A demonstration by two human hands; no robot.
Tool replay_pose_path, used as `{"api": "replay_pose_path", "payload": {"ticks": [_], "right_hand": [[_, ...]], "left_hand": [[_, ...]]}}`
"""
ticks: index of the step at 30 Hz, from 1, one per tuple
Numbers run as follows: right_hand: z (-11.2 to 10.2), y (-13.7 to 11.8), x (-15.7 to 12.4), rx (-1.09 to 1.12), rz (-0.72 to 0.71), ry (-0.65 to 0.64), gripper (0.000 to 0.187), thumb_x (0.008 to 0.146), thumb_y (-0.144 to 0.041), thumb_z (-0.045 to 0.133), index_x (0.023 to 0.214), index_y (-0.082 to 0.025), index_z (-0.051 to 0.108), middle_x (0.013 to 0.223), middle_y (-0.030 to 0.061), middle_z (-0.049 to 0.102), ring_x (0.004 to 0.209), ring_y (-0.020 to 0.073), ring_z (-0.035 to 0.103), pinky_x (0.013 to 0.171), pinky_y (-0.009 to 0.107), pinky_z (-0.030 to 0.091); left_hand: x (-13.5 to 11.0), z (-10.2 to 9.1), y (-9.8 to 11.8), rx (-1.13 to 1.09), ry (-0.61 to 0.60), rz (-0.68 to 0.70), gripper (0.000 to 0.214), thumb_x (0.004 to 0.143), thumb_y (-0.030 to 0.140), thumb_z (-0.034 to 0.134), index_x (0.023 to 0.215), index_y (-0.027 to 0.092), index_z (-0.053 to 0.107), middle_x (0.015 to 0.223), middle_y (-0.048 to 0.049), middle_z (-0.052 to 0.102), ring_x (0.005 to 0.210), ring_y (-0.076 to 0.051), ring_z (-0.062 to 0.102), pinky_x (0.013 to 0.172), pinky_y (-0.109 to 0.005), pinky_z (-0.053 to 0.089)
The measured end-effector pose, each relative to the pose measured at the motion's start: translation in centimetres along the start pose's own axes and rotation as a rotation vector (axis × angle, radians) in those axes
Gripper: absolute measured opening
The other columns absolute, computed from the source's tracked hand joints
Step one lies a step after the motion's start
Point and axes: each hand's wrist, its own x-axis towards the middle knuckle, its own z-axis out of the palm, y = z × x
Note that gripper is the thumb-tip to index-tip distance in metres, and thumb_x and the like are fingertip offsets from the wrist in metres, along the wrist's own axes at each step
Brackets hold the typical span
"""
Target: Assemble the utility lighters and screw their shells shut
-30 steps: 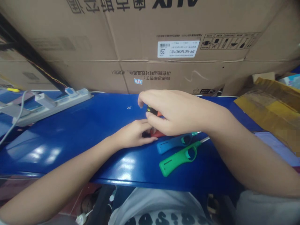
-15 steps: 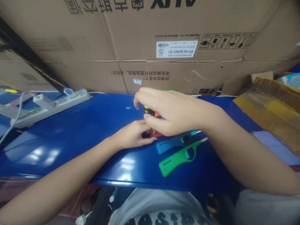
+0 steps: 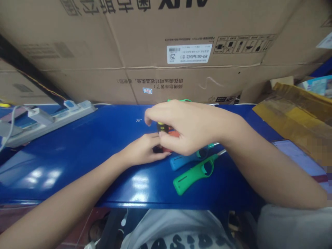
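Observation:
My left hand (image 3: pixel 141 151) and my right hand (image 3: pixel 188 129) meet over a small red and black plastic object (image 3: pixel 173 133), which both hands grip. Its black end with a yellow mark shows between my right fingers, and my hands hide most of it. Just below my right hand lies a blue utility lighter (image 3: pixel 184 159), partly covered by that hand. A green utility lighter (image 3: pixel 193 174) lies nearer me, apart from both hands. Beyond my right hand, a thin strip of another green item (image 3: pixel 178 100) shows.
Both hands work over a glossy blue tabletop (image 3: pixel 77 166). Large cardboard boxes (image 3: pixel 155 45) stand along its far edge, and a white power strip (image 3: pixel 52 122) lies at the far left. A tan padded envelope (image 3: pixel 290 117) and a tablet (image 3: pixel 295 148) lie at the right.
The whole view has shifted slightly left. My right hand has moved a little left over the object, and more green shows behind it. Both hands keep their grip.

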Motion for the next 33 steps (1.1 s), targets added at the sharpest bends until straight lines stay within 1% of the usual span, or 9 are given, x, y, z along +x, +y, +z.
{"api": "replay_pose_path", "payload": {"ticks": [3,8,10,13,17,22,25,29,33], "right_hand": [[-0.01,-0.05,-0.11,-0.013,0.000,0.001,0.025,0.097,-0.031,0.045,0.095,-0.016,0.064,0.087,0.0064,0.067,0.068,0.0158,0.050,0.061,0.031,0.027],[0.04,-0.01,-0.21,-0.030,0.004,0.041,0.025,0.098,-0.028,0.046,0.113,-0.016,0.061,0.108,0.0088,0.068,0.081,0.0177,0.056,0.063,0.030,0.030],[0.06,0.12,-0.23,-0.072,0.012,0.035,0.027,0.101,-0.035,0.044,0.106,-0.016,0.063,0.103,0.0084,0.069,0.078,0.0178,0.056,0.064,0.031,0.029],[0.10,0.30,-0.24,-0.052,-0.009,0.053,0.024,0.100,-0.029,0.043,0.109,-0.016,0.061,0.105,0.0072,0.069,0.079,0.0172,0.056,0.064,0.030,0.030],[-0.01,0.29,-0.29,-0.066,0.007,0.038,0.029,0.102,-0.038,0.042,0.100,-0.017,0.061,0.098,0.0066,0.069,0.079,0.0181,0.056,0.065,0.031,0.030],[-0.09,0.23,-0.34,-0.025,0.017,0.021,0.023,0.099,-0.026,0.042,0.114,-0.019,0.058,0.107,0.0066,0.069,0.080,0.0175,0.055,0.065,0.030,0.030],[-0.04,0.27,-0.38,-0.068,0.009,0.022,0.024,0.100,-0.031,0.041,0.104,-0.018,0.061,0.099,0.0068,0.068,0.077,0.0175,0.054,0.065,0.031,0.031],[-0.07,0.28,-0.45,-0.046,-0.036,0.010,0.030,0.094,-0.025,0.046,0.122,-0.018,0.055,0.111,0.0074,0.065,0.086,0.0185,0.055,0.070,0.031,0.037],[-0.15,0.34,-0.56,-0.079,0.004,0.017,0.026,0.097,-0.029,0.043,0.115,-0.018,0.057,0.100,0.0063,0.066,0.081,0.0187,0.055,0.069,0.031,0.036]], "left_hand": [[-0.05,0.12,-0.10,0.016,-0.009,-0.016,0.022,0.092,0.034,0.067,0.109,0.019,0.071,0.108,-0.0072,0.075,0.099,-0.024,0.071,0.089,-0.036,0.060],[-0.16,0.27,-0.41,0.058,-0.001,-0.017,0.021,0.092,0.035,0.068,0.106,0.019,0.071,0.102,-0.0061,0.076,0.093,-0.024,0.072,0.084,-0.035,0.060],[-0.10,0.22,-0.43,0.067,-0.011,-0.008,0.021,0.091,0.035,0.068,0.105,0.019,0.070,0.099,-0.0061,0.076,0.090,-0.023,0.072,0.082,-0.034,0.060],[0.03,0.08,-0.22,0.069,-0.026,-0.024,0.024,0.092,0.035,0.067,0.109,0.018,0.069,0.091,-0.0052,0.075,0.085,-0.023,0.072,0.081,-0.035,0.061],[0.11,0.00,0.15,0.070,-0.009,-0.031,0.032,0.093,0.036,0.066,0.120,0.019,0.067,0.098,-0.0066,0.075,0.093,-0.025,0.072,0.086,-0.037,0.061],[0.01,0.20,-0.17,0.045,-0.019,-0.028,0.022,0.093,0.036,0.065,0.106,0.019,0.071,0.082,-0.0025,0.070,0.074,-0.018,0.068,0.076,-0.031,0.060],[-0.05,0.30,-0.40,0.049,-0.008,-0.030,0.022,0.092,0.037,0.067,0.103,0.018,0.070,0.087,-0.0042,0.071,0.077,-0.019,0.068,0.074,-0.031,0.059],[0.04,0.26,-0.29,0.019,0.013,-0.037,0.024,0.092,0.038,0.068,0.108,0.020,0.070,0.098,-0.0054,0.072,0.084,-0.021,0.069,0.080,-0.033,0.058],[0.10,0.14,-0.15,0.036,-0.005,-0.020,0.022,0.092,0.036,0.067,0.104,0.018,0.070,0.093,-0.0058,0.071,0.081,-0.021,0.068,0.077,-0.033,0.057]]}}
